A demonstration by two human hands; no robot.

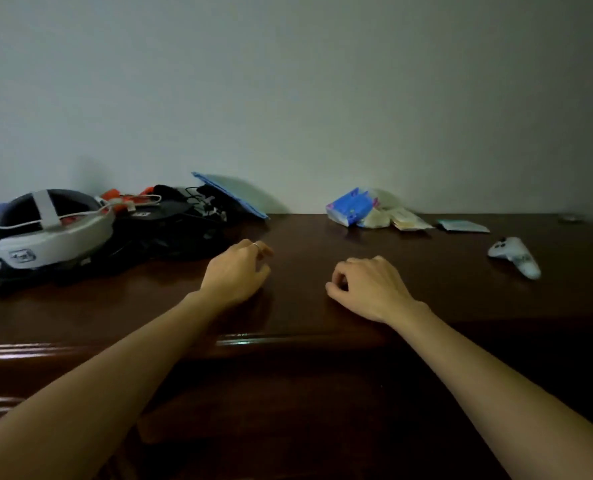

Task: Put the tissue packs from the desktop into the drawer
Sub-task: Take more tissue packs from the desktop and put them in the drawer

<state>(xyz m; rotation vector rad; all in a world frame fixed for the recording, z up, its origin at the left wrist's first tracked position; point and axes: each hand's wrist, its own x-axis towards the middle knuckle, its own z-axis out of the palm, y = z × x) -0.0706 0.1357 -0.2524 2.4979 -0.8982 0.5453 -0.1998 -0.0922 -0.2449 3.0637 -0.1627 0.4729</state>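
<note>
Dark glossy wooden desktop [426, 289], plain pale wall behind: nothing stored yet

Near: left hand [234, 275] and right hand [368, 289] rest loosely curled, holding nothing; far right, blue and cream plastic tissue packs [368, 211] lie heaped at the wall; drawer not visibly open

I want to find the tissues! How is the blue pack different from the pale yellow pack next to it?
The blue pack is bright blue with white marks; the pale yellow pack is cream and plain-looking. The blue pack sits propped up and looks puffier; the pale yellow pack lies flatter. The blue pack is to the left, the pale yellow pack to the right. Both rest on the dark desktop by the wall, and neither hand is touching them.
</note>
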